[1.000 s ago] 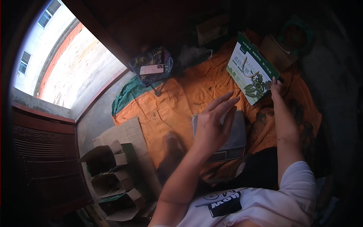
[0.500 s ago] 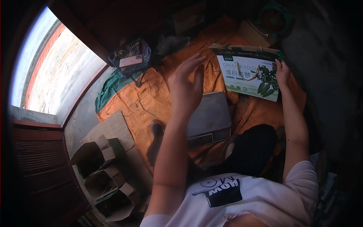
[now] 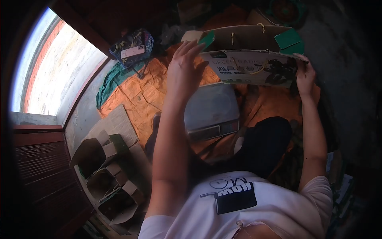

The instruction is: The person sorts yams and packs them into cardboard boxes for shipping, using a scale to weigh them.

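A printed cardboard carton with "GREEN RADISH" lettering, rope handles and green end flaps is held out in front of me. Its top gapes, so the brown inside shows. My right hand grips the carton's right front corner, thumb and fingers at the edge. At the other end, my left hand has its fingers stretched out and its thumb apart, fingertips right by the left green flap. Below the carton, a flat-topped weighing scale stands between my legs on an orange sheet.
Several open cartons are lined up at the lower left beside flat cardboard. A pink phone lies on a patterned small seat at the upper left. A bright doorway is on the far left.
The carton has gone from flat-looking to spread open, its top now tipped toward me and its inside showing. My left hand has moved slightly left, level with the carton's left end.
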The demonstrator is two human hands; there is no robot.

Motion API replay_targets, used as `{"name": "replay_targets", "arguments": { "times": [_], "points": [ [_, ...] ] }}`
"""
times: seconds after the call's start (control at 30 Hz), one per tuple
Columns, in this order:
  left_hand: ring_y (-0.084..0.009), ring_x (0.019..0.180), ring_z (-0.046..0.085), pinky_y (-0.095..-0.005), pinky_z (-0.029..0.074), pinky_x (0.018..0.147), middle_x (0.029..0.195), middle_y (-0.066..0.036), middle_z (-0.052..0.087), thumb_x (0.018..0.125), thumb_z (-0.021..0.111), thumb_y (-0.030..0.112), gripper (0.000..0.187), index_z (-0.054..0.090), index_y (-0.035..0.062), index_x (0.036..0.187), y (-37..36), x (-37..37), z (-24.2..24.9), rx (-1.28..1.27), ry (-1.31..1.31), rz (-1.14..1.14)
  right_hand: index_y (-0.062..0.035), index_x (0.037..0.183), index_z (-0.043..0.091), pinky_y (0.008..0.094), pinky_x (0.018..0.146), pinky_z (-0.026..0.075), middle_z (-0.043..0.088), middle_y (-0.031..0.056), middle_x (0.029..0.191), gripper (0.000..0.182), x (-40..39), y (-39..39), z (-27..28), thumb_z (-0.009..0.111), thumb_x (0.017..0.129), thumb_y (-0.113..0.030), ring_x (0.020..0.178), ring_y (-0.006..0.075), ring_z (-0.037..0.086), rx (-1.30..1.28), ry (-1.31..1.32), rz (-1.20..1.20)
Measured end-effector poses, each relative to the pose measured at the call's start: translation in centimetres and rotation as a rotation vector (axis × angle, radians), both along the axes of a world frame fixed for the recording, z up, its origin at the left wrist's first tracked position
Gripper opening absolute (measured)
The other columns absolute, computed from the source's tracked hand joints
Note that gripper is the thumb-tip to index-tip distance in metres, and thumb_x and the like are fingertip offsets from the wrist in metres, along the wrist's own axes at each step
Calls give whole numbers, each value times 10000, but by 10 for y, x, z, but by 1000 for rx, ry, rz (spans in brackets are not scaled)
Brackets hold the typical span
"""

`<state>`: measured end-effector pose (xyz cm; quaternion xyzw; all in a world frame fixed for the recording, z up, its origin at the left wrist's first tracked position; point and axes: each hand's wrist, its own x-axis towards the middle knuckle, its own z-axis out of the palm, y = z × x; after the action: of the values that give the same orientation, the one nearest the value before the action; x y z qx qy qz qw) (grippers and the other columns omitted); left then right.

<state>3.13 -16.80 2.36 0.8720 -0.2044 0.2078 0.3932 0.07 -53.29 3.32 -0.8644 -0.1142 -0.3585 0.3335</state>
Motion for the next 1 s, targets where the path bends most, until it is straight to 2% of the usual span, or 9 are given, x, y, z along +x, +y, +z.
{"name": "replay_targets", "arguments": {
  "times": [0.03,0.13,0.17,0.27,0.3,0.47,0.57,0.7,1.0],
  "points": [
    [-313,1230,471,-397,407,1017,1234,-107,579,704,732,54,465,621,87,1155,5,-5,2,79,-17,8,-20,1052,632,249,766,456,671,65,951,169,-3,8,-4,538,933,-93,841,114,600,26,6,42],
    [-275,1227,481,-382,432,982,1221,-104,590,748,695,76,404,641,146,1142,20,-16,-6,208,57,47,-20,1062,632,242,770,450,663,46,927,185,-6,39,-21,525,943,-113,848,104,594,168,109,94],
    [-262,1077,593,-368,493,866,1085,-94,657,785,660,119,328,664,175,1108,27,-18,-12,239,-1,66,-14,1066,631,234,760,448,656,31,945,200,-6,43,-35,508,950,-120,853,87,582,242,152,123],
    [-261,861,661,-367,519,736,928,-57,696,808,632,149,273,683,188,1074,42,-35,-6,488,223,125,-4,1074,618,215,741,442,640,28,994,201,-13,71,-55,505,947,-112,864,73,566,310,296,187],
    [-243,732,665,-361,515,651,845,-19,702,815,597,144,251,699,211,1035,46,-39,-9,575,147,161,-4,1079,614,221,756,445,636,31,1004,200,-16,72,-64,503,947,-106,881,80,568,343,336,223],
    [-202,754,669,-317,510,678,912,-2,701,772,559,66,309,696,212,1008,44,-72,-15,712,66,89,6,1108,585,252,845,452,613,53,1056,203,-39,63,-97,481,942,-48,975,122,567,535,532,383],
    [-182,784,671,-303,511,708,959,-1,696,753,555,56,323,680,174,1027,35,-91,-18,791,93,-28,17,1127,570,263,884,449,603,62,1074,217,-56,45,-99,462,941,-16,1011,135,561,371,719,385],
    [-155,847,674,-296,512,703,991,2,691,743,568,53,299,671,141,1009,34,-103,-21,756,63,-85,29,1125,568,267,903,452,595,67,1080,218,-75,42,-102,477,943,-48,1023,141,563,424,728,388],
    [-143,867,672,-280,510,706,1005,11,691,698,591,22,349,677,152,1010,39,-97,-19,697,-89,-23,34,1117,568,260,898,444,605,76,1077,224,-67,51,-100,511,939,-89,1010,137,567,406,641,380]
  ]
}}
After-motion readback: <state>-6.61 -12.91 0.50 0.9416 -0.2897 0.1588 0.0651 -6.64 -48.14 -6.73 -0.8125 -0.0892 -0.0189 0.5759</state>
